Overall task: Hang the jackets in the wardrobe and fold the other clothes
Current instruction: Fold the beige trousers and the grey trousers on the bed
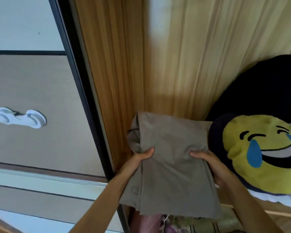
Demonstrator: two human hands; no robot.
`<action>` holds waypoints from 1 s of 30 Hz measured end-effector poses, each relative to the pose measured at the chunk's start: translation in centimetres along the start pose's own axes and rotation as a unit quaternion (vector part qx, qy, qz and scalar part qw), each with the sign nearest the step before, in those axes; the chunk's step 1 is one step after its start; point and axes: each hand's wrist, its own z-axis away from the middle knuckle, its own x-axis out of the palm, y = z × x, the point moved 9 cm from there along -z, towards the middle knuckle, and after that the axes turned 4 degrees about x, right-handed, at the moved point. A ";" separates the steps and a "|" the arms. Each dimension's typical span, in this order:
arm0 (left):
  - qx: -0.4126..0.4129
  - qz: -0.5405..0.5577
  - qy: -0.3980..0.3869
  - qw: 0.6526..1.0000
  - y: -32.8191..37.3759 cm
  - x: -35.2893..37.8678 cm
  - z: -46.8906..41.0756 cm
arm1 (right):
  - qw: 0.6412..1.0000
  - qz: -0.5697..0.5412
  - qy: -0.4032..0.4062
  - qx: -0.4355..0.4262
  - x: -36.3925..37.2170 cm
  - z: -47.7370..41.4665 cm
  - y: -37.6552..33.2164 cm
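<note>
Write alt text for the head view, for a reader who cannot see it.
The left hand and right hand hold a folded beige garment by its sides inside a wooden wardrobe. A yellow laughing emoji cushion sits to its right, a black bundle behind it. A sliding door stands at left.

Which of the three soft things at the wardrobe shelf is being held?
The folded beige garment, gripped by the left hand and right hand; the yellow emoji cushion and the black bundle behind it just lie there.
</note>
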 end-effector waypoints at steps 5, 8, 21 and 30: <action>-0.031 0.029 0.065 0.997 -3.3 -2.6 -3.1 | 1.000 0.009 -0.005 0.015 0.2 -3.5 -0.2; -0.034 0.040 0.077 0.996 -3.4 -2.1 -4.5 | 0.999 -0.001 0.021 0.037 -0.3 -5.5 0.5; -0.037 -0.120 0.111 0.986 -0.3 -4.3 -14.8 | 0.993 -0.080 0.043 0.072 -1.4 -17.0 3.1; -0.028 -0.427 0.187 0.884 -1.2 -10.1 -17.7 | 0.985 0.069 0.138 0.072 -2.3 -22.8 5.3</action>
